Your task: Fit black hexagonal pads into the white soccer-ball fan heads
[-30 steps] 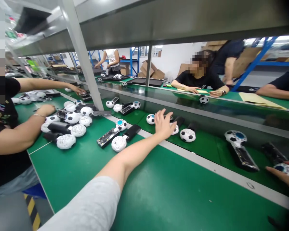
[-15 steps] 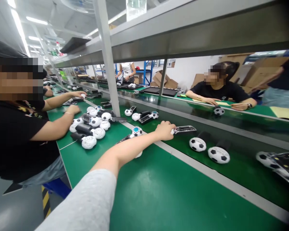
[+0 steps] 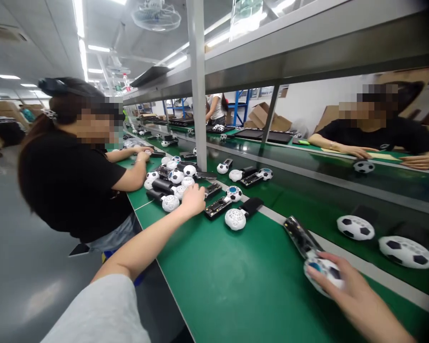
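Note:
My left hand (image 3: 193, 200) reaches far left over the green table (image 3: 236, 286) to the edge of a pile of football-patterned handheld fans (image 3: 171, 183). Its fingers are curled round the end of a black fan handle (image 3: 212, 189). My right hand (image 3: 346, 290) is at the lower right, near the metal strip beside the belt. It grips the white-and-black ball head (image 3: 323, 271) of an opened fan whose handle with bare circuit board (image 3: 300, 237) points away from me.
Loose fan parts (image 3: 236, 218) lie between my hands. Two football fan heads (image 3: 355, 227) ride the dark conveyor (image 3: 307, 190). A co-worker in black (image 3: 75, 181) works at the pile. A steel post (image 3: 199, 95) holds a shelf overhead. Another person (image 3: 382, 136) sits across the belt.
My left hand let go of the open-handled fan on the belt and swung left to the pile. My right hand has come into view holding that kind of fan. The view turned left.

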Motion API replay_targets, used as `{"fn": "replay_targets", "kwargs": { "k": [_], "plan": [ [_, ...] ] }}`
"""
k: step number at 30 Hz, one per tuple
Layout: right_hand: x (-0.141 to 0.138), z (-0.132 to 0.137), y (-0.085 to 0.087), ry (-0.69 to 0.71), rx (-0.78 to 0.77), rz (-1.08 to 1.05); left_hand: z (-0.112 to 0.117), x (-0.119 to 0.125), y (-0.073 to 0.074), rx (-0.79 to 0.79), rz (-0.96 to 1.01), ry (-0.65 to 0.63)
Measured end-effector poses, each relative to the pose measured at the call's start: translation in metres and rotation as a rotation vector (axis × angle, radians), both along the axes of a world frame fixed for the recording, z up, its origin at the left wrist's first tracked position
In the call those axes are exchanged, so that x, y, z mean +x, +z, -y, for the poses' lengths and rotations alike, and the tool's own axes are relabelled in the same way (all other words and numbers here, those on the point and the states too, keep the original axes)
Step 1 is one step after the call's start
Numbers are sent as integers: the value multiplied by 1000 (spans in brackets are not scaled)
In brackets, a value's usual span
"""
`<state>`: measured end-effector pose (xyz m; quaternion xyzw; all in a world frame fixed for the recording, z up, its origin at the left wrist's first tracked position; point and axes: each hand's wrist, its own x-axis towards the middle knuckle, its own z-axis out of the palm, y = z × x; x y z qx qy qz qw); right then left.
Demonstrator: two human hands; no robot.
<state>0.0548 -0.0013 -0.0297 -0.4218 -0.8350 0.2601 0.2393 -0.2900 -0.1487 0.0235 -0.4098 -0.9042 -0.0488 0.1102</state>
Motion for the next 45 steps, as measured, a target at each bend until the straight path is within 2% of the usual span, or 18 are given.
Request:
{"fn": "replay_targets", "kwargs": {
  "k": [2,4,7,9,12,15,20,24,27,31,35,38,40,42,45],
  "plan": [
    [-22,19,8,124,-44,-17,7,-1,-5,-42,-11,16],
    [-37,33,16,230,-107,-17,12,-2,-3,-66,-26,-4],
    [-47,40,22,359,-217,19,9,-6,12,-69,-45,-99],
    [-46,38,22,418,-269,12,-4,-13,26,-58,-37,-186],
    [-39,33,20,424,-319,-49,-43,-32,46,-55,17,-284],
    [-28,25,24,344,-278,-4,-94,-55,52,-84,105,-295],
    [-8,3,53,231,-191,304,-167,-81,37,-133,222,-225],
    [-15,-20,77,217,-22,303,-197,-91,18,-150,281,-232],
    [-48,-39,89,299,9,240,-207,-98,7,-147,339,-255],
    [-128,-70,94,388,84,266,-216,-102,-4,-124,459,-353],
    [-222,-104,82,430,241,408,-230,-96,-12,-80,522,-378],
    [-271,-121,61,391,243,483,-237,-91,-17,-65,536,-368],
    [-285,-128,47,339,245,511,-238,-90,-18,-61,545,-383],
    [-286,-131,39,295,258,518,-235,-88,-18,-55,555,-407],
    [-272,-134,44,293,277,501,-232,-82,-11,-39,544,-431]
  ]
}}
